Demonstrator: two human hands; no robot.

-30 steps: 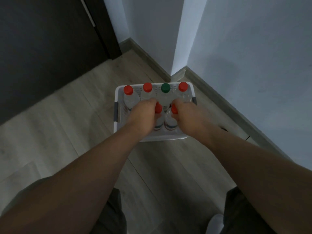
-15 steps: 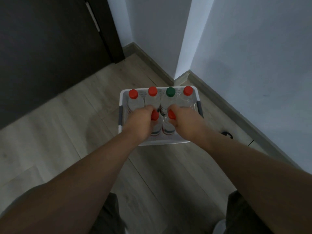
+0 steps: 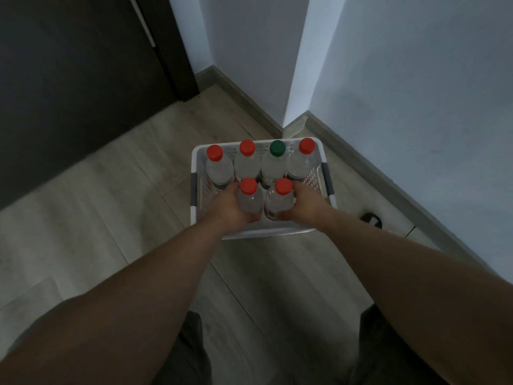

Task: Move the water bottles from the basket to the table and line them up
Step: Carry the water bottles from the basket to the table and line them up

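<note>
- Six water bottles stand upright in the white basket, which sits on the wooden floor near the wall corner.
- Four fill the far row, among them one green-capped bottle. Two red-capped ones stand in the near row.
- Our left hand grips the near-left bottle, fingers curled round its body below the cap.
- Our right hand grips the near-right bottle the same way.
- We cannot tell whether either bottle is off the basket's bottom.
</note>
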